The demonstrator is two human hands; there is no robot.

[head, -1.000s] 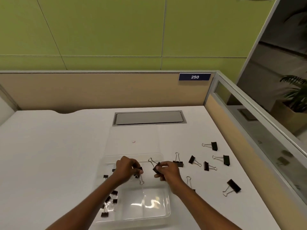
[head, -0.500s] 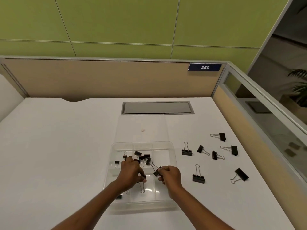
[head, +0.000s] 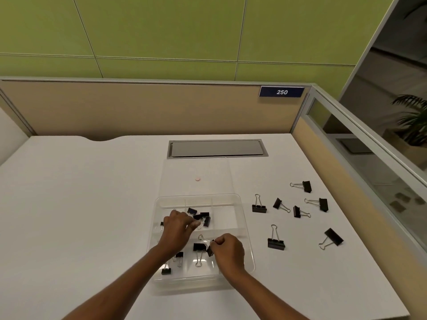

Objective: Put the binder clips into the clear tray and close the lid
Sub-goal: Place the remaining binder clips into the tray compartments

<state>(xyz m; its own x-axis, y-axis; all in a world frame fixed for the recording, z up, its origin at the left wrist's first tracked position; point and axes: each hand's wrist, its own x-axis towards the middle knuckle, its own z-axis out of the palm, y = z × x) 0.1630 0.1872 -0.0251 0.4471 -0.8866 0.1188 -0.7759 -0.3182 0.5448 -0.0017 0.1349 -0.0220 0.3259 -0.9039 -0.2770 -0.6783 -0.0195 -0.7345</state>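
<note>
While right hand (head: 227,250) pinches a clip (head: 209,250), left hand (head: 176,229) hovers over tray (head: 226,215)

black binder clips (head: 259,208) | clear tray (head: 248,252) | white desk (head: 80,215) | green wall (head: 184,31)

White desk (head: 80,204), with a grey hatch (head: 217,148) set flush near the far edge. Beige partition (head: 138,109) behind it, carrying a blue plate (head: 281,91) marked 250. Green panelled wall (head: 184,31) above, thin seams. Right side: glass screen (head: 369,162) in grey frame, plant (head: 413,121) beyond. Light even and soft; faint reflections in the glass.
</note>
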